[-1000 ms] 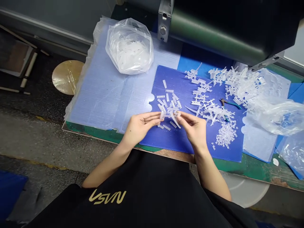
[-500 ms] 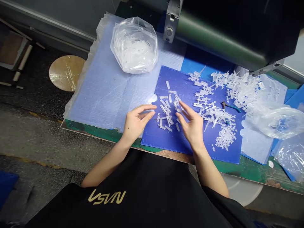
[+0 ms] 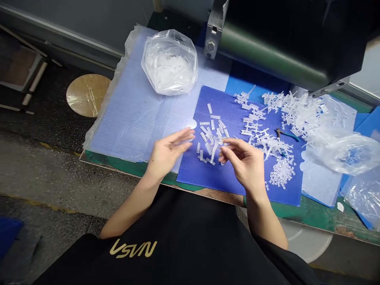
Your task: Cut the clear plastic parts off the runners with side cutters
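White sprue [image 3: 214, 149] in right grip [image 3: 247, 161]

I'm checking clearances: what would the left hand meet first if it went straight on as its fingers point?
Most likely the loose white toothed pieces on the dark blue sheet, though depth is unclear and the left hand might pass above them.

Left hand [image 3: 164, 153]: fingers motion-blurred. Branched plastic piece [image 3: 213, 149] beside right hand [image 3: 247, 162] blurred; whether fingertips grip it, unclear. 1 handle of pliers [image 3: 289, 136] partly buried under plastic runners [image 3: 268, 141]. Clipped bits [image 3: 282, 171] too small to count. White bin [image 3: 310, 239] partly hidden beneath bench [image 3: 314, 213]. Black machine [image 3: 285, 43] cut off by top edge; crumpled bag [image 3: 363, 196] by right edge.
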A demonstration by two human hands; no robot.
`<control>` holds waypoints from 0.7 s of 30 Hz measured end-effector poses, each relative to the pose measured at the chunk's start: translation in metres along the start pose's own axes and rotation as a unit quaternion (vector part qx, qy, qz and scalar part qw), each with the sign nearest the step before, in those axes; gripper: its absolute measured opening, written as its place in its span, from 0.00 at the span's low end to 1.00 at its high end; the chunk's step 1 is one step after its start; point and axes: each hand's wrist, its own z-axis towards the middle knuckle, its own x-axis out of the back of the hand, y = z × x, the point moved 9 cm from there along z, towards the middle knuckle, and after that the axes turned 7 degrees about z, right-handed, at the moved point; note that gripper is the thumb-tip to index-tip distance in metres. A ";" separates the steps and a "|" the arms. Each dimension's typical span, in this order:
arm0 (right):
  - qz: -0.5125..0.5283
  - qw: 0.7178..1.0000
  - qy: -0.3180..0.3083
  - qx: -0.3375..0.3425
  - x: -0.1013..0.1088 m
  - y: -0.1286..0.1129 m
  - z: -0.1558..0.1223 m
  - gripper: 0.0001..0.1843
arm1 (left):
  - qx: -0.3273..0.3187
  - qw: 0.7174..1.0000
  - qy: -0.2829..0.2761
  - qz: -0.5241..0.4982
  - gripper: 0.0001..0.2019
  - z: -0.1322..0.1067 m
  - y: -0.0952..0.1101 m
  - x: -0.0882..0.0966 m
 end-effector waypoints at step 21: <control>0.044 0.980 0.176 0.079 0.056 0.014 -0.057 0.11 | 0.009 0.989 -0.016 0.149 0.15 -0.005 0.015 -0.082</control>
